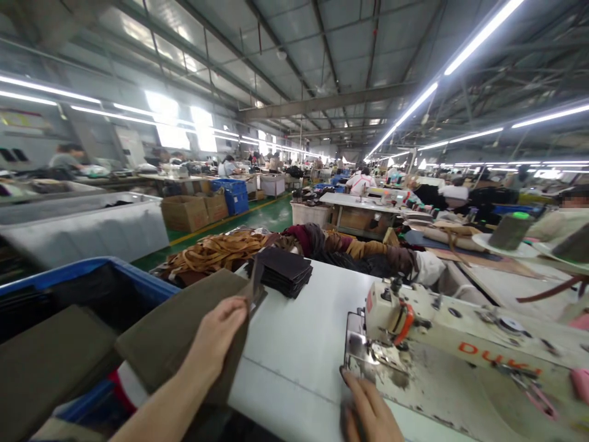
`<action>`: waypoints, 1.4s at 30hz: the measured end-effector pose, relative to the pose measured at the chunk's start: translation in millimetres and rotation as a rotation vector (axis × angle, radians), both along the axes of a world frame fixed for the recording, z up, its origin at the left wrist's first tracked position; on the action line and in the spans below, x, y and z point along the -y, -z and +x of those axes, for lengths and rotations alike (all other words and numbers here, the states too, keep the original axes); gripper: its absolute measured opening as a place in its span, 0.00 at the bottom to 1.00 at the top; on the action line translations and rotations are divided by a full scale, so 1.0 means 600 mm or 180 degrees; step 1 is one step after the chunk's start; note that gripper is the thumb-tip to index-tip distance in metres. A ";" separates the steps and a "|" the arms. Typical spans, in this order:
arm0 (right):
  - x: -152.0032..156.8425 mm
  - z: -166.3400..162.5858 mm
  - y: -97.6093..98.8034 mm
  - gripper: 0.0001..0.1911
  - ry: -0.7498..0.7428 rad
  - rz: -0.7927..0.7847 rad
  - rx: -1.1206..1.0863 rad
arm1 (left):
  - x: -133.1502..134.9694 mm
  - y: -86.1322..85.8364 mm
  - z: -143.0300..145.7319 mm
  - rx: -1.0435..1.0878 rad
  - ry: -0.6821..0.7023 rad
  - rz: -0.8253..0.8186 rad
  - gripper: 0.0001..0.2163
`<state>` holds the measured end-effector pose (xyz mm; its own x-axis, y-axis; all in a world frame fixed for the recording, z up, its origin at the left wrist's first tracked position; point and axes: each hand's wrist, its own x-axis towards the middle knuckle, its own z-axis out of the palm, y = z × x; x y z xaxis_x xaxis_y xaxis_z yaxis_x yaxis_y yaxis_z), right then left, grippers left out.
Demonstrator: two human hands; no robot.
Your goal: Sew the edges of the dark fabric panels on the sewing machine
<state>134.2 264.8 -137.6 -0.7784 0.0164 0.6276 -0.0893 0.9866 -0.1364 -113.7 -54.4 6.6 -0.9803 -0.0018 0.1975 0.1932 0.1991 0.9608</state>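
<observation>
The left hand (224, 322) grips an olive panel (237, 356) at the left edge of the counter (294, 344); the right hand (370, 408), fingers bent, grip indeterminable, lies beside the sewing machine (427, 325). Far-left corner: dark stack (284, 270).

There are two hands: one left hand (221, 334) and one right hand (372, 408). Up close there is one sewing machine (427, 319), one white table (294, 337) and one pile of black pieces (283, 270). I see two big spools of thread (510, 237) on the right. Farther off are two brown boxes (184, 213) with one blue box (235, 197) next to them. The green-brown sheets (175, 325) are too hard to count.
</observation>
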 end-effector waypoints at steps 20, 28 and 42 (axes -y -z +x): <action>0.037 0.017 -0.069 0.27 -0.0529 -0.1297 0.0706 | -0.018 0.136 0.109 -0.0600 0.3062 -0.2026 0.30; 0.055 0.037 -0.084 0.17 0.0204 -0.1869 0.1140 | -0.040 0.142 0.126 -0.0543 0.2741 -0.1831 0.15; 0.077 0.040 -0.089 0.18 0.0969 -0.1743 0.1709 | -0.120 0.106 0.127 -0.1475 0.1740 -0.2539 0.16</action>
